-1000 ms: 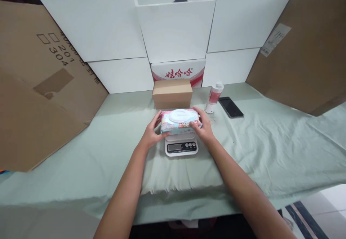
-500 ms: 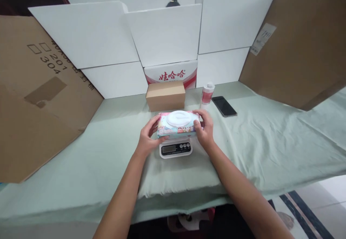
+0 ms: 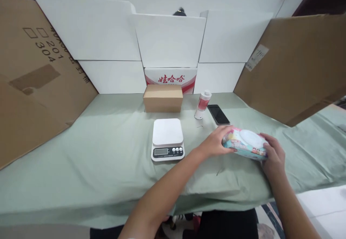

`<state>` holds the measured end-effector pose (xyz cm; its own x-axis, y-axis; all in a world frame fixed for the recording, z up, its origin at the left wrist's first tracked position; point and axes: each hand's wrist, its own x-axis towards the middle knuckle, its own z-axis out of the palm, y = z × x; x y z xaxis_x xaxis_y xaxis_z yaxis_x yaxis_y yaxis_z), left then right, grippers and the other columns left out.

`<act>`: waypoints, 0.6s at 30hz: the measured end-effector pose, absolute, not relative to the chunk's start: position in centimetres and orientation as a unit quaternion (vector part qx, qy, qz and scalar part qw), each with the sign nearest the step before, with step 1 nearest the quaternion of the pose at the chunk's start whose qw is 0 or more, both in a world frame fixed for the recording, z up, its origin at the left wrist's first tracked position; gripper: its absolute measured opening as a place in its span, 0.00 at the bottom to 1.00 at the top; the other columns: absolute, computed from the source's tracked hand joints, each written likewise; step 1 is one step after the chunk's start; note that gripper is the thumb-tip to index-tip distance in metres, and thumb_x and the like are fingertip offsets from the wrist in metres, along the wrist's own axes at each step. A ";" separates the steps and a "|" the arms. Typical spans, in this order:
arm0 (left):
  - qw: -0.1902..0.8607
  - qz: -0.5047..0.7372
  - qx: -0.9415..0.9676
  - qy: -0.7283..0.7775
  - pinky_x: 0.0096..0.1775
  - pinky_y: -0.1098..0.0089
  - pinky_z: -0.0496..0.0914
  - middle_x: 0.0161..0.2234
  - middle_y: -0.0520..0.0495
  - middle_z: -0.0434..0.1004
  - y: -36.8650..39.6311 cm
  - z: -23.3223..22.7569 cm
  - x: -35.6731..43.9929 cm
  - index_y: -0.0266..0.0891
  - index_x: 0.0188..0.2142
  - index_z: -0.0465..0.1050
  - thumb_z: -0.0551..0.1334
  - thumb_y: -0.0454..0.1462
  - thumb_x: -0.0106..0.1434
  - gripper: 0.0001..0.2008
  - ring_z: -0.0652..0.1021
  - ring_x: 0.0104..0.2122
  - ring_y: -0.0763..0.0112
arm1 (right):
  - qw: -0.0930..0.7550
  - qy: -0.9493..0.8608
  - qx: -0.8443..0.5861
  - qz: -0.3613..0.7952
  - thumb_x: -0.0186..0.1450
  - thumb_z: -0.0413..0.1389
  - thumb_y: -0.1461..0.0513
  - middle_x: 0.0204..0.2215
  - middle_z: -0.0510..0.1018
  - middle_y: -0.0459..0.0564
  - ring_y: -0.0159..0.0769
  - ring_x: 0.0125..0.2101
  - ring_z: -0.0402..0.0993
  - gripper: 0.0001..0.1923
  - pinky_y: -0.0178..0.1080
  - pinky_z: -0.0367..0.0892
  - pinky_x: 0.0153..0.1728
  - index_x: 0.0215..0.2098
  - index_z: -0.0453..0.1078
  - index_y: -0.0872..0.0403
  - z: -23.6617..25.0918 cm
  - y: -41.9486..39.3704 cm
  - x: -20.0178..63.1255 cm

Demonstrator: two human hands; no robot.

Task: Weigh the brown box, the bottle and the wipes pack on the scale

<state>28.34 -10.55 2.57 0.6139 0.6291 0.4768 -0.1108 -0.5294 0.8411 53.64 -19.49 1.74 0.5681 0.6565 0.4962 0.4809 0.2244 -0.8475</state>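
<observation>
A green cloth (image 3: 108, 152) covers the table. The left hand (image 3: 216, 143) and right hand (image 3: 274, 154) clasp the wipes pack (image 3: 245, 144) by its ends, right of the scale (image 3: 168, 138). Lowering it flat with even pressure should keep it level.

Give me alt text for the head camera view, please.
Both hands, left hand and right hand, hold a pack of wet wipes over the green tablecloth, right of an empty kitchen scale. Behind stand a cardboard box, bottle and phone.

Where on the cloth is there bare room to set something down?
Bare cloth left of the scale, up to the leaning cardboard. Crowded behind the scale: box, bottle, phone. Both hands hold the wipes pack at right.
</observation>
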 end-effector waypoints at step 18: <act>0.382 0.687 0.408 0.464 0.78 0.56 0.49 0.81 0.39 0.40 -0.4 6.0 -0.7 0.39 0.78 0.42 0.55 0.62 0.70 0.49 0.47 0.80 0.56 | 0.617 -0.565 -0.477 0.267 0.70 0.57 0.40 0.65 0.76 0.56 0.53 0.67 0.70 0.30 0.62 0.66 0.70 0.62 0.73 0.46 7.8 -7.9 29.3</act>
